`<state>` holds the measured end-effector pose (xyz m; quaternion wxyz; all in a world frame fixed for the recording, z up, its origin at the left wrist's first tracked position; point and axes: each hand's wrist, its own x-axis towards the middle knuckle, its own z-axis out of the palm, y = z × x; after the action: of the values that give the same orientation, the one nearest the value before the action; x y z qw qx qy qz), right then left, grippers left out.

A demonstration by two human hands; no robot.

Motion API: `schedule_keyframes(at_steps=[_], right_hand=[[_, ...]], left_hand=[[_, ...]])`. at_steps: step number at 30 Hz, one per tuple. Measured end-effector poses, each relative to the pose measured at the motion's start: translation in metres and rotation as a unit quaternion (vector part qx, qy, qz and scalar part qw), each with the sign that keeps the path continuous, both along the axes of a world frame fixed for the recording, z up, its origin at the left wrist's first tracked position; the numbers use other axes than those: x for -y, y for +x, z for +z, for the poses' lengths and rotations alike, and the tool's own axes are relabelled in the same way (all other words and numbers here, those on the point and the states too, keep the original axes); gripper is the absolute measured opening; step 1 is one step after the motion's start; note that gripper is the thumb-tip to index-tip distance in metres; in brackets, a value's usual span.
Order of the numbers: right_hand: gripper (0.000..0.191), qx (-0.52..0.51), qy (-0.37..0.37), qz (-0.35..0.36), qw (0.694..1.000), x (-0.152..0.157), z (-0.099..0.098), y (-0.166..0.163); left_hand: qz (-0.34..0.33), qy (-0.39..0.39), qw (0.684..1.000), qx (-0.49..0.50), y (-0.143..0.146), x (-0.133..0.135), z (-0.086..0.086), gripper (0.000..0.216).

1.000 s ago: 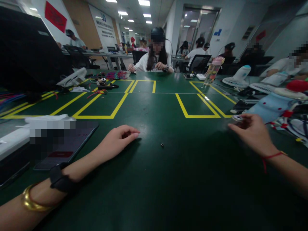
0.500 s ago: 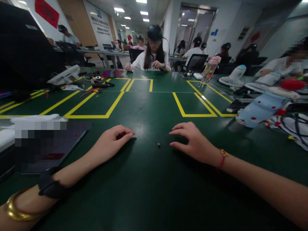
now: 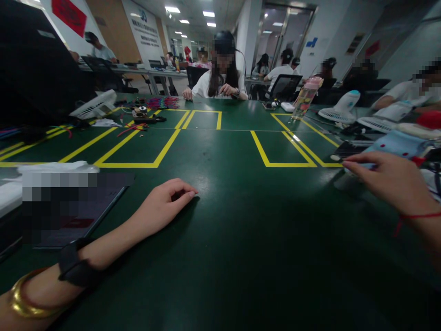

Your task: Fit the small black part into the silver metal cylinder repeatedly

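- From my remote end I had 2 bare hands in view over a green table (image 3: pixel 220 266) w/ yellow tape lines (image 3: pixel 126 165).
- L hand (image 3: pixel 167 202): ctr-left of frame, low at the tabletop; fingers curled, thumb + index tips together, loosely closed, no item visible btwn them.
- L wrist wore a black band (image 3: pixel 78 265), gold bangle (image 3: pixel 27 301) farther up the arm, lower left.
- R hand (image 3: pixel 394 181): right side of frame, mid-height, thumb + fingertips brought together; couldn't tell if anything sat in the pinch.
- R wrist had a red string (image 3: pixel 422 215).
- Nearest thing to R hand: light-blue spotted item (image 3: pixel 396 142), right edge, partly hidden behind the hand; contact unclear to me.
- Small pale piece (image 3: pixel 336 157) just beyond R fingertips, left of them in frame.
- Nearest L arm: dark flat screen device (image 3: pixel 110 195), mid-left, w/ white item (image 3: pixel 58 166) by its upper edge; part was pixelated.
- Upper right: bottle w/ pink lid (image 3: pixel 303 102), tilted in frame; white fan (image 3: pixel 339 110) beside it.
- Upper left: tangled coloured wires (image 3: pixel 165 102), another white fan (image 3: pixel 94 105).
- Top ctr: co-worker (image 3: pixel 203 87) seated across, hands at table edge.
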<state>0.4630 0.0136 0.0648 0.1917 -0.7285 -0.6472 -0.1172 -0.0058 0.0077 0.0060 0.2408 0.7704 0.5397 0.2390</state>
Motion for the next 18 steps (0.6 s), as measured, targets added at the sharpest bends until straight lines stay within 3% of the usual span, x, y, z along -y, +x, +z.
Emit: schedule_keyframes(at_steps=[2, 6, 9, 14, 18], right_hand=[[0.048, 0.010, -0.058, -0.102, 0.993, 0.000, -0.003, 0.030], [0.041, -0.031, -0.100, -0.170, 0.980, -0.001, -0.008, 0.050], [0.037, -0.039, -0.119, -0.179, 0.976, -0.003, -0.009, 0.051], [0.048, -0.071, -0.098, -0.170, 0.978, -0.001, -0.011, 0.056], [0.041, -0.069, -0.095, -0.171, 0.978, 0.000, -0.010, 0.051]], left_hand=[[-0.006, -0.001, 1.000, -0.003, 0.000, 0.000, -0.001, 0.027], [-0.015, -0.001, 1.000, -0.004, -0.002, 0.001, -0.002, 0.027], [-0.022, -0.002, 1.000, -0.002, -0.003, 0.002, -0.002, 0.027], [-0.024, -0.002, 1.000, -0.005, -0.003, 0.002, -0.001, 0.025], [-0.025, -0.006, 1.000, -0.006, -0.003, 0.002, -0.001, 0.025]])
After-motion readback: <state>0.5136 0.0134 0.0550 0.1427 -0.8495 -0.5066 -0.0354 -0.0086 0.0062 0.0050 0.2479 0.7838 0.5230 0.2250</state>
